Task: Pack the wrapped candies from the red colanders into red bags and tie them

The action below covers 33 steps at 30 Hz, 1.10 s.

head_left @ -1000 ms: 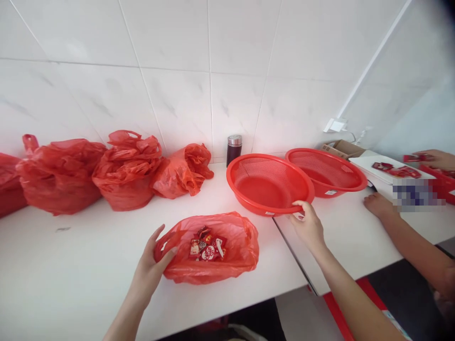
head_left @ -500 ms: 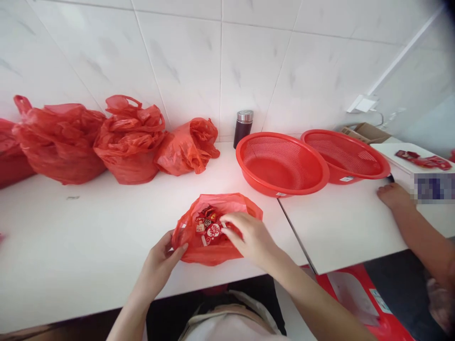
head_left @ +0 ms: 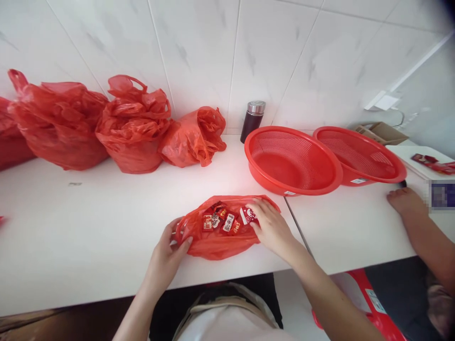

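An opened red plastic bag (head_left: 220,248) lies on the white table, with several small red, white and black packets (head_left: 229,222) inside. My left hand (head_left: 170,251) grips the bag's left rim between thumb and fingers. At the bag's right side, my right hand (head_left: 272,225) pinches a red packet with white print (head_left: 247,214) over the opening. Part of that packet is hidden by the fingers.
Filled red bags (head_left: 133,137) line the wall at the left. A dark flask (head_left: 252,121) stands behind two red baskets (head_left: 291,161). Another person's hand (head_left: 408,201) rests at the right, near a white tray (head_left: 408,158).
My right hand has moved right with the red packet, uncovering other packets in the bag. The bag's mouth looks wider and flatter. The whole view has shifted slightly.
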### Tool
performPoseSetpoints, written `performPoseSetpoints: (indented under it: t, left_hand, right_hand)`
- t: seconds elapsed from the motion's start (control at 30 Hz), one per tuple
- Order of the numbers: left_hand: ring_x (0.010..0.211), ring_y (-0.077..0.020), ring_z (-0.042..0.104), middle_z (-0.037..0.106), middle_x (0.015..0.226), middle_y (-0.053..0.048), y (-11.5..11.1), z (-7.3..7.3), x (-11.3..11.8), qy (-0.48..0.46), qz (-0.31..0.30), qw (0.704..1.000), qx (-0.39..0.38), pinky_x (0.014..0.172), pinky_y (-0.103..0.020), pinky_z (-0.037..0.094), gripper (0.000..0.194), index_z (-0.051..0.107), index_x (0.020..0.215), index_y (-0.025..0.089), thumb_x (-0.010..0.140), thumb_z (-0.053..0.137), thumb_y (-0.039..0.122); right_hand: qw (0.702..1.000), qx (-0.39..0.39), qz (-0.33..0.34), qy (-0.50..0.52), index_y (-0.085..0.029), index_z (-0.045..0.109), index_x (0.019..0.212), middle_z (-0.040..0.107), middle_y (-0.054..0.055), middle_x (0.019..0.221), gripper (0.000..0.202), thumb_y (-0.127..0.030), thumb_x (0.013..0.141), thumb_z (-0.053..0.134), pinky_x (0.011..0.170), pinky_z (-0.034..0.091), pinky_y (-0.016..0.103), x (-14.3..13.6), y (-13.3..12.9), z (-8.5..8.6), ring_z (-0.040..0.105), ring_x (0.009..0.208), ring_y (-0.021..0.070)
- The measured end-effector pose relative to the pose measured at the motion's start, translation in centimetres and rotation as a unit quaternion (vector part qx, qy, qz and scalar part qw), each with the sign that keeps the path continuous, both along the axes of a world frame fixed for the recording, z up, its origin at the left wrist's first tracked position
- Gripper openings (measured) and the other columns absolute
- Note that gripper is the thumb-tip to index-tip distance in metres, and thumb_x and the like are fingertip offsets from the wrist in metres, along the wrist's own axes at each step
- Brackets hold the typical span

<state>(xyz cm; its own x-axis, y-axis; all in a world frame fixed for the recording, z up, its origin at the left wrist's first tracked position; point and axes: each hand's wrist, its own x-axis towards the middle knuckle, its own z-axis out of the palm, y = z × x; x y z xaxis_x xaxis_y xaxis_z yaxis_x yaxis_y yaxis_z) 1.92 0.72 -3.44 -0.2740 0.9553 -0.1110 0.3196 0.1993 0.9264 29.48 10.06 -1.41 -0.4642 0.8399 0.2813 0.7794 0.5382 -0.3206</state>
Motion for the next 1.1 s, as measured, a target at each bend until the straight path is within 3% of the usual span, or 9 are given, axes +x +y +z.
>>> performPoseSetpoints:
  t: [0.13, 0.23, 0.33, 0.47, 0.57, 0.7, 0.9, 0.97, 1.1]
  left_hand:
    - [0.116, -0.0267, 0.052, 0.052, 0.126, -0.011, -0.2, 2.6, 2.2, 0.221, 0.079, 0.954, 0.185, 0.098, -0.043, 0.044, 0.041, 0.053, 0.127, 0.024, 0.086, 0.058, 0.03]
    - [0.107, -0.0236, 0.058, 0.062, 0.111, -0.007, 0.5, 3.8, 3.9, 0.267, -0.016, 0.921, 0.284, 0.094, -0.039, 0.046, 0.025, 0.064, 0.109, 0.027, 0.089, 0.052, 0.018]
    - [0.116, -0.03, 0.054, 0.063, 0.123, -0.009, 2.1, 2.4, 4.6, 0.326, -0.154, 0.905, 0.226, 0.097, -0.047, 0.042, 0.029, 0.067, 0.111, 0.029, 0.086, 0.056, 0.02]
    - [0.13, -0.0428, 0.04, 0.044, 0.146, -0.015, 4.3, -0.6, 3.3, 0.398, -0.172, 0.899, 0.062, 0.1, -0.064, 0.031, 0.054, 0.06, 0.129, 0.03, 0.077, 0.069, 0.036]
    - [0.135, -0.0409, 0.035, 0.039, 0.15, -0.017, 6.3, -1.3, 0.8, 0.402, -0.15, 0.903, 0.034, 0.104, -0.063, 0.026, 0.063, 0.053, 0.136, 0.028, 0.076, 0.067, 0.045]
    - [0.134, -0.0403, 0.037, 0.039, 0.15, -0.013, 9.3, 0.5, -2.4, 0.4, -0.159, 0.902, 0.009, 0.103, -0.061, 0.029, 0.063, 0.052, 0.136, 0.031, 0.076, 0.065, 0.042]
    - [0.1, -0.0299, 0.062, 0.072, 0.107, -0.007, 12.2, 3.4, -1.8, 0.398, -0.079, 0.906, 0.124, 0.093, -0.044, 0.041, 0.029, 0.07, 0.103, 0.026, 0.088, 0.051, 0.041]
    - [0.091, -0.0267, 0.064, 0.073, 0.098, -0.007, 12.6, 3.1, -0.9, 0.333, -0.041, 0.929, 0.154, 0.086, -0.041, 0.045, 0.03, 0.07, 0.098, 0.023, 0.091, 0.046, 0.042]
    - [0.084, -0.0224, 0.066, 0.073, 0.097, -0.005, 12.7, 1.8, -0.3, 0.097, -0.131, 0.98, 0.113, 0.075, -0.033, 0.051, 0.033, 0.067, 0.108, 0.023, 0.088, 0.052, 0.045]
  right_hand:
    - [0.997, -0.015, 0.008, 0.069, -0.022, 0.062, 0.105, 0.065, 0.009, 0.111, 0.021, -0.013, 0.088, 0.052, 0.092, 0.049, 0.044, -1.0, -0.3, 0.2, 0.06, 0.106, 0.0251]
    - [0.997, -0.051, 0.015, 0.056, -0.021, 0.063, 0.105, 0.066, 0.009, 0.101, 0.021, -0.024, 0.084, 0.066, 0.087, 0.049, 0.045, -2.0, -0.6, -0.4, 0.061, 0.096, 0.0266]
    - [0.997, -0.069, 0.026, 0.021, -0.021, 0.063, 0.107, 0.064, 0.011, 0.105, 0.039, -0.027, 0.071, 0.078, 0.088, 0.047, 0.048, -2.4, -0.8, -1.6, 0.058, 0.1, 0.0306]
    - [0.984, -0.106, -0.025, 0.139, -0.022, 0.059, 0.098, 0.066, 0.005, 0.095, 0.025, -0.026, 0.078, 0.072, 0.081, 0.05, 0.038, -2.5, -0.1, -2.5, 0.062, 0.089, 0.0231]
    - [0.966, -0.143, -0.052, 0.21, -0.024, 0.058, 0.101, 0.069, 0.001, 0.096, 0.019, -0.031, 0.084, 0.065, 0.079, 0.05, 0.035, -3.5, 1.9, -2.3, 0.064, 0.083, 0.0189]
    - [0.97, -0.15, -0.011, 0.19, -0.024, 0.063, 0.101, 0.07, 0.003, 0.1, 0.016, -0.03, 0.086, 0.062, 0.084, 0.048, 0.035, -6.3, 6.5, -1.3, 0.065, 0.09, 0.0196]
    - [0.952, -0.105, 0.019, 0.287, -0.024, 0.06, 0.109, 0.069, 0.003, 0.098, 0.022, -0.036, 0.092, 0.053, 0.076, 0.05, 0.03, -9.2, 9.1, -0.8, 0.065, 0.08, 0.0156]
    - [0.94, -0.115, 0.019, 0.32, -0.023, 0.058, 0.108, 0.069, 0.003, 0.09, 0.026, -0.042, 0.091, 0.055, 0.068, 0.05, 0.028, -9.2, 8.5, -1.4, 0.063, 0.071, 0.0143]
    - [0.93, -0.169, 0.068, 0.318, -0.022, 0.06, 0.098, 0.063, -0.002, 0.069, 0.03, -0.048, 0.084, 0.064, 0.059, 0.046, 0.026, -9.0, 7.5, -2.0, 0.056, 0.057, 0.0125]
